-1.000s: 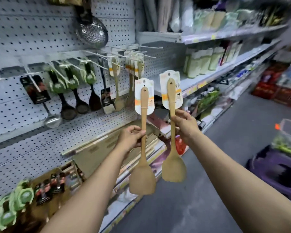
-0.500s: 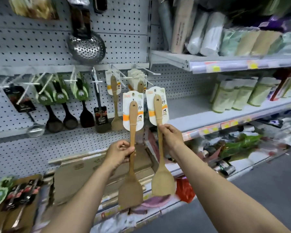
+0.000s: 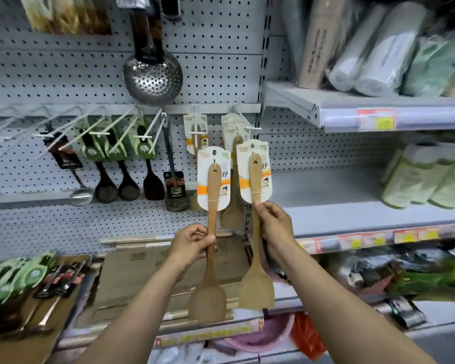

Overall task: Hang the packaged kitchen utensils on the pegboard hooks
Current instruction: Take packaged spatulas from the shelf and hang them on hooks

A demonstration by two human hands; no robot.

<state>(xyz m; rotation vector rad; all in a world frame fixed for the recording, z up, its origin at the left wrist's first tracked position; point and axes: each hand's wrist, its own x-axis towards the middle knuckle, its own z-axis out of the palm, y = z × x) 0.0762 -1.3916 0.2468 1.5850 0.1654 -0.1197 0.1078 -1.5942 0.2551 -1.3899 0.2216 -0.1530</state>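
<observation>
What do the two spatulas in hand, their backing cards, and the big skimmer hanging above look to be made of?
Left spatula and right spatula: pale tan, matte, likely wood or bamboo; grain is too blurred to tell which. Backing cards: white printed cardboard, slightly glossy, each with a punched hang hole. Skimmer: shiny grey perforated bowl with reflections, likely steel.

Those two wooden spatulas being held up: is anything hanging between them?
In the head view, between the left spatula and the right spatula, another packaged wooden spatula hangs on its pegboard hook behind them.
</observation>
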